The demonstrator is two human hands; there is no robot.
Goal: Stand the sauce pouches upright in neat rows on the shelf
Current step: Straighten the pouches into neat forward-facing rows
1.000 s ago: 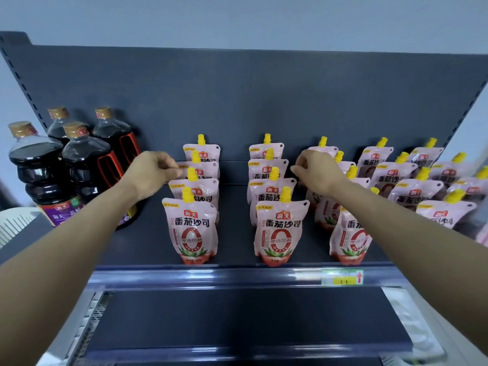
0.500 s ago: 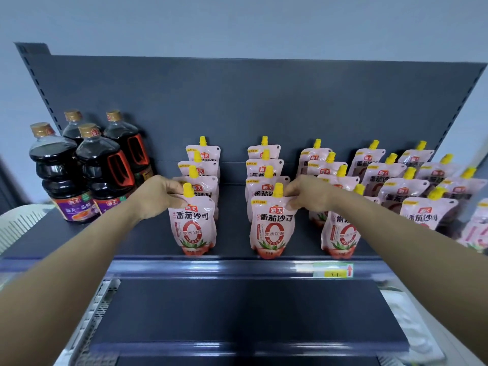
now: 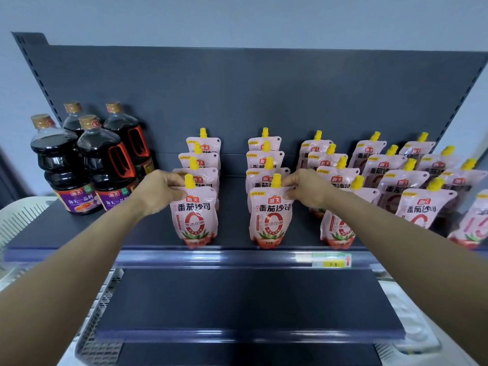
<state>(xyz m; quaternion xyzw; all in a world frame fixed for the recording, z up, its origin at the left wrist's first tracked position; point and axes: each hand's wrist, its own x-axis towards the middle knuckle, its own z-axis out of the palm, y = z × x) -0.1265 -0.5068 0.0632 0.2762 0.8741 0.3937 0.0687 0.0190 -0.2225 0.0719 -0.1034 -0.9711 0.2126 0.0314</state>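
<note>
Pink tomato sauce pouches with yellow caps stand upright in several front-to-back rows on the dark shelf (image 3: 232,233). My left hand (image 3: 158,190) pinches the top left corner of the front pouch of the leftmost row (image 3: 194,217). My right hand (image 3: 307,190) pinches the top right corner of the front pouch of the second row (image 3: 270,220). Both pouches stand at the shelf's front edge. My right forearm hides part of the front pouch of the third row (image 3: 336,228). Further rows (image 3: 420,204) fill the right side.
Several dark soy sauce bottles (image 3: 87,165) stand at the left back of the shelf. A price tag (image 3: 331,260) sits on the front rail. A lower dark shelf (image 3: 237,305) lies below. A white basket (image 3: 15,215) is at the far left.
Both hands have come forward from the pouches at the back of their rows to the front pouches and now pinch their top corners. The camera has also shifted.
</note>
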